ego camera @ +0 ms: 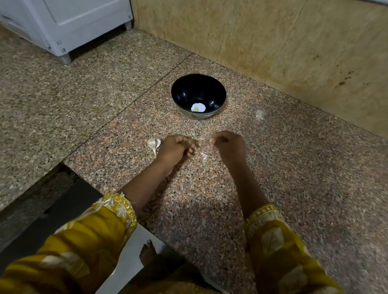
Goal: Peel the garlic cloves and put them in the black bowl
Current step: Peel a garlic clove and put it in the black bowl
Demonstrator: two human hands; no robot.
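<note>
- Your left hand (176, 149) lay low on the granite counter (301, 177), knuckles up, with the forearm running back toward 7 o'clock into a yellow embroidered sleeve (105, 223).
- Its fingers were curled in toward the palm. Whether they pinched anything I could not tell, since the tips were tucked under the hand.
- Your right hand (229, 147) sat at 3 o'clock of the left one, with a narrow gap between them. The wrist was bent and the forearm led back toward 5 o'clock.
- Its thumb and forefinger pinched a small pale clove (211, 140) at the hand's 9 o'clock tip. The other fingers were folded in behind.
- A garlic piece (153, 144) with its skin on lay on the counter just beside your left hand, at its 9 o'clock. Its thin tail pointed toward 6 o'clock.
- A few flakes of thin skin (205, 155) lay on the stone between your two hands, a little toward 6 o'clock.
- The black bowl (185, 91) stood upright at 12 o'clock from your hands, apart from both.
- In its bottom sat a pale patch (198, 107), white with a touch of green — too small to say whether it was peeled garlic.
- A white appliance (60, 11) stood at 10 o'clock, in the far corner of the counter.
- The mottled tan wall (288, 38) ran behind the bowl from 12 round to 3 o'clock.
- A bare foot (147, 252) showed at 6 o'clock, below the counter's near edge.
</note>
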